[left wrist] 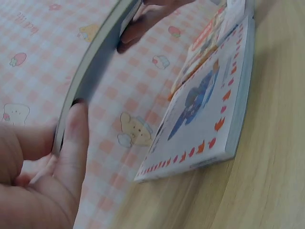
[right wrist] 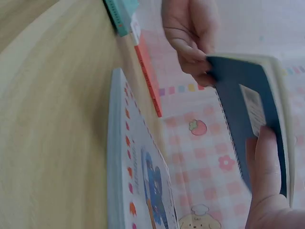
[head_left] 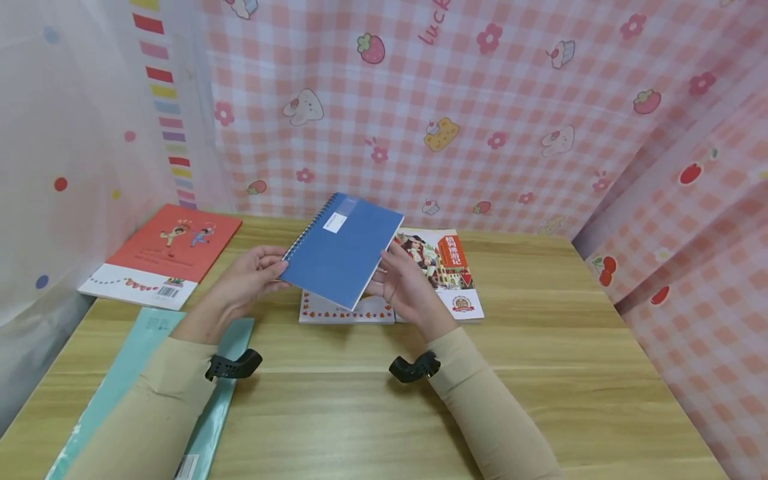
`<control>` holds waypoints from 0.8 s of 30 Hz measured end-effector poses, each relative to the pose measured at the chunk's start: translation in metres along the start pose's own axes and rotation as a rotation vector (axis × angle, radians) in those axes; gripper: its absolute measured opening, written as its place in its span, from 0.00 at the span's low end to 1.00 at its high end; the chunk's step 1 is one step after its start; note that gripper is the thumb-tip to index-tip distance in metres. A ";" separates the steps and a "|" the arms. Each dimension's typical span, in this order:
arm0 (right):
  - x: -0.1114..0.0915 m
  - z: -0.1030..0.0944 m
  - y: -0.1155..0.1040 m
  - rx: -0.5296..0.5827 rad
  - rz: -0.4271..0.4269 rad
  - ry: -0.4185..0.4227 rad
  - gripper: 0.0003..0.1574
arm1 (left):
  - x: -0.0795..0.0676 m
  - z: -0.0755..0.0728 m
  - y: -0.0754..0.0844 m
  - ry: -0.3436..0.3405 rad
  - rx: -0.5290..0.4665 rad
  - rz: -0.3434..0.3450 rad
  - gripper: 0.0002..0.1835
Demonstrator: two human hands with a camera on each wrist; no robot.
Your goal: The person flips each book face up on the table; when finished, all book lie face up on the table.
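Observation:
Both hands hold a blue spiral-bound notebook (head_left: 345,253) tilted above the table, a small white label on its cover. At its lower left corner, by the spiral, the left hand (head_left: 249,280) pinches it between thumb and fingers. The right hand (head_left: 408,283) grips the opposite edge; in the right wrist view its fingers (right wrist: 267,167) lie against the underside, near a barcode-like sticker (right wrist: 252,109). Underneath, partly hidden by the notebook, lies a white book with a leaf border (left wrist: 200,109). Beside it is a colourful illustrated book (head_left: 447,267).
A red and white book (head_left: 174,250) lies at the table's back left. Nearer, a large teal book (head_left: 141,360) lies partly beneath the left forearm. Pink checked cloth (head_left: 480,100) hangs behind the wooden table (head_left: 540,373) and along its right side; pale cloth hangs at the left.

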State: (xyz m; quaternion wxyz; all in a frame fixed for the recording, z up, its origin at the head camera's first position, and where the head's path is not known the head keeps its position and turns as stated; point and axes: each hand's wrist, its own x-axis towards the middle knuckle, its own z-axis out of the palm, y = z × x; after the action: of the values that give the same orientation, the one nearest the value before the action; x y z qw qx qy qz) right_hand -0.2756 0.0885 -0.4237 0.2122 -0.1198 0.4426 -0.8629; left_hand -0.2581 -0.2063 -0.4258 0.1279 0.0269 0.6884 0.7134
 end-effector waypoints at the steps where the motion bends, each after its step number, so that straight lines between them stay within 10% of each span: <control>1: -0.001 0.002 0.001 -0.010 0.009 0.003 0.32 | 0.000 0.001 0.000 0.018 -0.012 -0.007 0.25; 7: -0.003 0.014 0.010 -0.033 0.082 0.082 0.49 | 0.000 0.002 0.001 0.099 -0.078 -0.016 0.26; 17: 0.005 0.016 0.023 -0.058 0.112 0.129 0.58 | -0.003 -0.006 0.001 0.003 0.252 -0.041 0.30; 24: 0.006 0.019 0.027 -0.116 0.137 0.127 0.58 | -0.001 -0.018 -0.004 -0.029 0.200 -0.076 0.31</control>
State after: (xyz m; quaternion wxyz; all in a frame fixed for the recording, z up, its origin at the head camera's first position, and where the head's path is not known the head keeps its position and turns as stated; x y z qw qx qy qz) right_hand -0.2664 0.0579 -0.4343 0.2348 -0.0467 0.5117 -0.8251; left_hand -0.2605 -0.2245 -0.4306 0.1616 0.0236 0.7549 0.6351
